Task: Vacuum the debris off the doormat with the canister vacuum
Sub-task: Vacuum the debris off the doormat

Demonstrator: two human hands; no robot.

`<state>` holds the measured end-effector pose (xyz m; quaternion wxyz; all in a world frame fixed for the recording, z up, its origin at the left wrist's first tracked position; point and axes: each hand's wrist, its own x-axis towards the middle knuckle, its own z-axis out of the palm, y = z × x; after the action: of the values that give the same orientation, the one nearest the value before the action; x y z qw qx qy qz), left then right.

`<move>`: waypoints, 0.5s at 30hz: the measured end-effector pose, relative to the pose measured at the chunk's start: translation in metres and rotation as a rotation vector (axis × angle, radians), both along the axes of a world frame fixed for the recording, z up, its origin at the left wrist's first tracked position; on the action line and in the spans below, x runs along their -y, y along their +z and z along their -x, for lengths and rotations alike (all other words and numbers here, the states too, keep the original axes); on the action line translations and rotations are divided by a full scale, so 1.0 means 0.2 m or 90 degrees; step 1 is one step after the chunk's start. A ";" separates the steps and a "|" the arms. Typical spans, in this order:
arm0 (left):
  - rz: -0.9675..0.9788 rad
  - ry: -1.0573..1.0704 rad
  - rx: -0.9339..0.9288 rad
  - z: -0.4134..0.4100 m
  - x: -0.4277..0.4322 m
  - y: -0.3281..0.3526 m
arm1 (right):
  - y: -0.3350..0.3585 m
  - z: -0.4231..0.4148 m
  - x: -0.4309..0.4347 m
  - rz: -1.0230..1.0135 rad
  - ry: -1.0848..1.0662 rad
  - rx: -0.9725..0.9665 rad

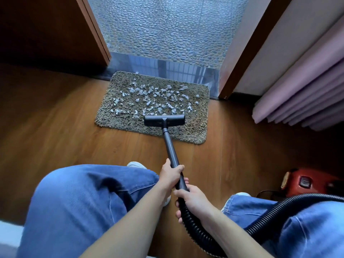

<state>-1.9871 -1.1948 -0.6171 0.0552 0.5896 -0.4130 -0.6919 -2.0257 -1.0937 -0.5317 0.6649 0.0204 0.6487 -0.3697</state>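
doormat (pixel 195 127): lies at the door sill, so i face it squarely.
vacuum (pixel 307 182): red canister, well behind the doormat at my right.
nozzle (pixel 164 120): flat on the doormat's near edge.
scraps (pixel 149 97): white bits on the doormat beyond the nozzle, uncleared.
left hand (pixel 170 174): wrapped round the tube (pixel 170 148), steering.
right hand (pixel 193 200): closed on the hose (pixel 197 226) end, pushing.

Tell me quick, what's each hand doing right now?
Left hand: closed on the wand.
Right hand: closed where wand meets hose.

Shaggy brown doormat (pixel 195 125) strewn with white paper scraps (pixel 149 95), black vacuum head (pixel 164 120) on its near edge
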 end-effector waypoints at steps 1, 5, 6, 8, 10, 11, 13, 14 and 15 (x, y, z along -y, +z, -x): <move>-0.003 0.004 0.008 -0.03 -0.01 -0.01 | -0.02 -0.04 -0.01 0.003 0.004 -0.003; -0.020 0.021 0.039 -0.13 -0.05 -0.02 | -0.06 -0.15 -0.03 0.000 0.013 -0.001; -0.025 0.027 0.041 -0.14 -0.05 -0.02 | -0.07 -0.17 -0.03 -0.002 0.021 -0.004; -0.029 0.036 0.053 -0.15 -0.06 -0.02 | -0.09 -0.18 -0.02 -0.002 0.024 -0.003; -0.015 0.025 0.068 -0.14 -0.05 -0.04 | -0.12 -0.18 -0.01 0.000 0.033 -0.003; -0.008 0.025 0.068 -0.14 -0.04 -0.06 | -0.13 -0.17 0.01 -0.001 0.045 -0.007; -0.007 0.044 0.060 -0.13 0.00 -0.06 | -0.14 -0.14 0.04 -0.001 0.061 -0.009; -0.013 0.057 0.060 -0.11 0.02 -0.07 | -0.14 -0.12 0.06 0.003 0.065 -0.007; -0.019 0.071 0.059 -0.11 0.04 -0.08 | -0.15 -0.11 0.08 0.005 0.069 -0.006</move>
<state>-1.9658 -1.2021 -0.6323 0.0656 0.6440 -0.3717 -0.6654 -2.0046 -1.1088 -0.5609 0.6811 -0.0193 0.6503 -0.3359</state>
